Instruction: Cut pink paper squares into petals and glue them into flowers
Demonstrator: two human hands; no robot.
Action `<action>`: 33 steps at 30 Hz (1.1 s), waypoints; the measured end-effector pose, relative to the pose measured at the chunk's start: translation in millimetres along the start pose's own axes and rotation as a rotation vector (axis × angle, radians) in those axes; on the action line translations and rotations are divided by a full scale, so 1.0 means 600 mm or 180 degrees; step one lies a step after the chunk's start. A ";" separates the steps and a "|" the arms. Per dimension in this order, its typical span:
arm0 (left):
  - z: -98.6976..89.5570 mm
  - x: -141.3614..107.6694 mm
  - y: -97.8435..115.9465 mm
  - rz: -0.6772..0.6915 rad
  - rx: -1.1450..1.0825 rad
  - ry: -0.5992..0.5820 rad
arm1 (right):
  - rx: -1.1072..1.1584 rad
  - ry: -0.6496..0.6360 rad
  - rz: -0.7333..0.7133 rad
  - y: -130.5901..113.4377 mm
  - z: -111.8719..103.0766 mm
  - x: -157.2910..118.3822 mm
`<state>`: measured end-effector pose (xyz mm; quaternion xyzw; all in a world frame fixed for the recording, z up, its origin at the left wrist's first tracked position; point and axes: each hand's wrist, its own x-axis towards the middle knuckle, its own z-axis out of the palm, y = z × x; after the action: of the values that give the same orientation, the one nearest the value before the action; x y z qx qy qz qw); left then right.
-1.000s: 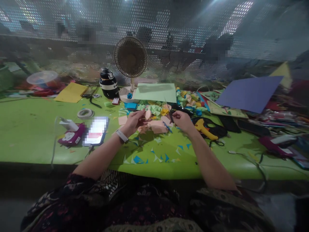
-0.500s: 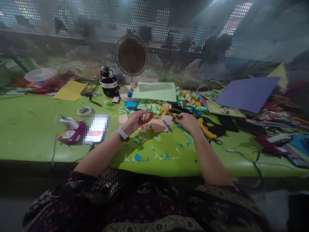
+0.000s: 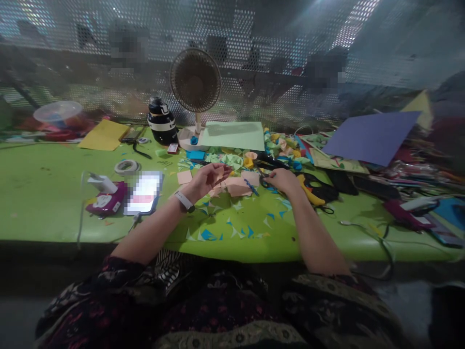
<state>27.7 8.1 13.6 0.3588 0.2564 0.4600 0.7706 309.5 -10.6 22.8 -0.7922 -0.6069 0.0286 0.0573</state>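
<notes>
My left hand (image 3: 210, 179) is turned palm up with its fingers curled round a small peach paper piece (image 3: 220, 171). To the right, my right hand (image 3: 281, 179) has its fingers pressed together on dark-handled scissors (image 3: 264, 180) low over the table. Between the hands lie peach paper pieces (image 3: 238, 187) and a blue patterned pen-like item (image 3: 250, 187). A peach square (image 3: 184, 177) rests left of my left hand. Crumpled green paper (image 3: 232, 160) is heaped just behind, and blue and pale green scraps (image 3: 250, 231) are scattered in front.
A fan (image 3: 195, 82), a black bottle (image 3: 162, 123) and a green sheet (image 3: 236, 135) stand or lie at the back. At left are a phone (image 3: 144, 191) and tape roll (image 3: 127, 167). A yellow-handled tool (image 3: 309, 191), purple sheet (image 3: 370, 135) and cable are at right.
My left hand has opened slightly around the peach piece. A small peach paper curl now sits on the heap behind the hands, near yellow paper. The view has shifted slightly.
</notes>
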 end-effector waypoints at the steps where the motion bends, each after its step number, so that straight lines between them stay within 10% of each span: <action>1: 0.001 -0.001 -0.001 0.0017 0.0018 -0.0003 | 0.0070 0.0127 -0.0013 -0.004 -0.002 -0.003; 6: 0.009 -0.007 -0.012 0.0202 0.0206 -0.0200 | 0.1575 0.0380 -0.0622 -0.055 -0.004 -0.036; 13: 0.024 -0.033 -0.034 0.0616 0.0768 -0.0768 | 0.3993 -0.1643 -0.1174 -0.143 0.020 -0.100; 22: 0.010 -0.013 -0.035 0.0691 0.1015 -0.0326 | 0.4492 -0.0550 -0.0961 -0.138 0.009 -0.099; 33: -0.002 -0.011 0.004 0.0763 0.1309 -0.0209 | 0.4204 -0.0463 -0.0835 -0.120 0.007 -0.083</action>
<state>22.8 3.6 15.5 0.5509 0.2751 0.4744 0.6291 227.3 -39.7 26.3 -0.5068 -0.5555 0.4395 0.4914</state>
